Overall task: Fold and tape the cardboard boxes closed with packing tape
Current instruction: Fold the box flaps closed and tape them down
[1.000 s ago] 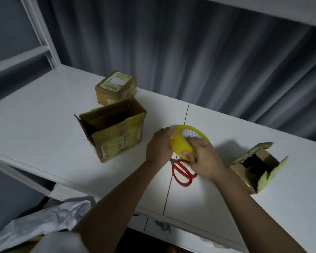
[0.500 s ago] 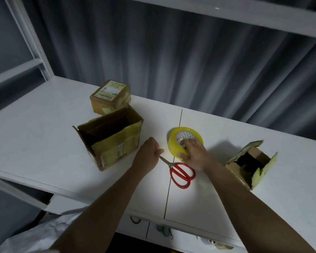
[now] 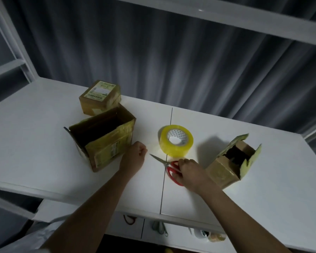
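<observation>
A yellow roll of packing tape (image 3: 176, 140) lies flat on the white table (image 3: 35, 143), with no hand on it. Red-handled scissors (image 3: 169, 168) lie just in front of it, blades pointing left. My right hand (image 3: 189, 172) covers the red handles, fingers curled round them. My left hand (image 3: 134, 157) is curled into a loose fist, holding nothing, beside the large open cardboard box (image 3: 102, 138). A smaller open box (image 3: 233, 162) with raised flaps stands to the right. A closed, labelled box (image 3: 100, 96) sits behind the large one.
Grey curtains hang behind the table. A white shelf frame (image 3: 226, 21) runs overhead and down the left side. A seam (image 3: 169, 143) splits the tabletop in the middle. Small items sit on a lower ledge under the front edge.
Both hands let go of the tape roll, which now lies flat. My right hand moved down onto the scissors' handles. My left hand drew back left toward the large box.
</observation>
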Demonstrator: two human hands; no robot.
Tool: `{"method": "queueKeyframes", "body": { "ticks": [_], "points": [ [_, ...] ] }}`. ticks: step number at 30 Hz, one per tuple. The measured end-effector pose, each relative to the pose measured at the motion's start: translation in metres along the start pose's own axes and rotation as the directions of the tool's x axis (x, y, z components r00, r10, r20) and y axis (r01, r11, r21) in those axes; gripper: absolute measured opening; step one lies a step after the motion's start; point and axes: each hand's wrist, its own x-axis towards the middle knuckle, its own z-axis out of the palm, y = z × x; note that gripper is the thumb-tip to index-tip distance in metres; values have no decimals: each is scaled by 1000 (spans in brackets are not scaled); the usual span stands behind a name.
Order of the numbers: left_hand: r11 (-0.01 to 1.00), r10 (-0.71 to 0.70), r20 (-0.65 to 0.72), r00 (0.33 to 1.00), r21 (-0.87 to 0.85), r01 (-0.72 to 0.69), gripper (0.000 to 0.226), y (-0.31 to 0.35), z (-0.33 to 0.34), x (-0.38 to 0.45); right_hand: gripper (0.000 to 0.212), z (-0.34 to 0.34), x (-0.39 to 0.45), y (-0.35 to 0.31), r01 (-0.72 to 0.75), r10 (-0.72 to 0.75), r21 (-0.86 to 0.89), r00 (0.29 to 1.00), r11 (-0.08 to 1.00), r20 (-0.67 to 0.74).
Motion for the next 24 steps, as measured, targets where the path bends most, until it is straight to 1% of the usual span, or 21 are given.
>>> {"method": "queueKeyframes", "body": {
  "ticks": [2, 3, 4, 5, 6, 7, 8, 9, 10, 11, 13, 15, 20, 21, 22, 24],
  "points": [
    [1000, 12, 16, 1000, -23, -11, 7, -2, 0, 0, 34, -19, 1, 3, 10, -6, 198, 1000, 980, -20],
    [999, 15, 15, 1000, -33, -14, 7, -3, 1, 0, 33, -31, 5, 5, 26, -9, 262, 998, 965, -64],
    [999, 17, 9, 1000, -46, -17, 6, -3, 1, 0, 33, -45, 11, 7, 48, -20, 240, 993, 970, -118],
    [998, 15, 4, 1000, -56, -14, 7, -3, 2, -1, 35, -61, 16, 6, 63, -38, 145, 985, 987, -167],
    [998, 8, 5, 1000, -62, -8, 7, -3, 1, -2, 39, -76, 21, 5, 63, -60, 11, 981, 998, -185],
    [998, 1, 8, 1000, -67, 0, 7, -2, 1, -2, 47, -89, 26, 2, 49, -76, -168, 984, 985, -163],
    [997, -6, 6, 1000, -73, 6, 7, -2, 1, -2, 59, -101, 30, -2, 34, -81, -365, 990, 930, -115],
    [997, -14, 2, 1000, -80, 14, 7, -1, 0, -2, 72, -110, 34, -7, 29, -73, -546, 996, 837, -58],
    [997, -14, -4, 1000, -79, 14, 7, 0, 0, -2, 80, -117, 36, -13, 43, -68, -671, 998, 740, -12],
    [997, -9, -10, 1000, -72, 8, 8, 2, -1, -2, 78, -120, 40, -20, 69, -82, -757, 996, 649, 21],
    [998, 5, -25, 1000, -62, -6, 9, 3, -1, -4, 60, -123, 49, -35, 136, -149, -850, 986, 508, 69],
    [999, 20, -32, 999, -49, -21, 10, 4, -2, -7, 49, -123, 59, -51, 188, -187, -881, 975, 433, 116],
    [999, 48, -25, 999, 1, -48, 12, 3, -3, -8, 38, -108, 76, -82, 328, -155, -910, 942, 252, 297],
    [999, 40, -25, 999, 4, -40, 11, 5, -3, -8, 32, -106, 76, -84, 348, -173, -903, 934, 252, 312],
    [999, 37, -30, 999, 15, -37, 9, 5, -3, -6, 29, -105, 73, -85, 357, -188, -889, 931, 286, 313],
    [996, 26, -45, 999, 88, -22, 10, 8, -4, -6, 31, -104, 62, -84, 362, -192, -860, 931, 361, 311]
  ]
}}
